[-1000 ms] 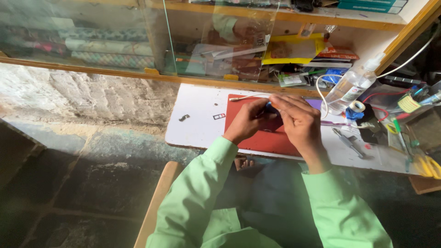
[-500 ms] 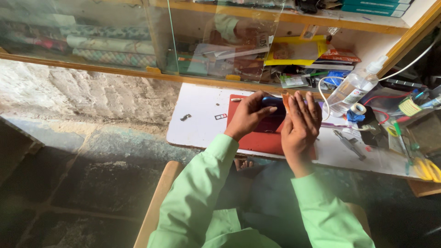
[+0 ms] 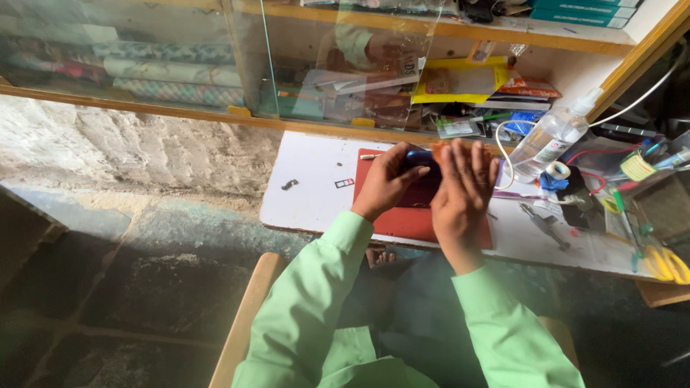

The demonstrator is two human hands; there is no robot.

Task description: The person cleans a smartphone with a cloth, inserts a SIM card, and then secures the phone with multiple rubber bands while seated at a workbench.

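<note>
Gripping a small dark-blue slab, most likely a phone (image 3: pixel 420 172), the left hand (image 3: pixel 388 183) curls its fingers over the near edge while the right hand (image 3: pixel 463 190) presses flat and open-fingered against its other side, both held just above the red mat (image 3: pixel 402 219). It looks thin, stiff and light, with smooth faces that could slip, and probably fragile at the glass. Holding it by the long edges seems safest, well clear of the spray bottle (image 3: pixel 550 136) beyond the mat.

Clear spray bottle (image 3: pixel 548 141) stands beside yellow-handled scissors (image 3: pixel 665 263).
</note>
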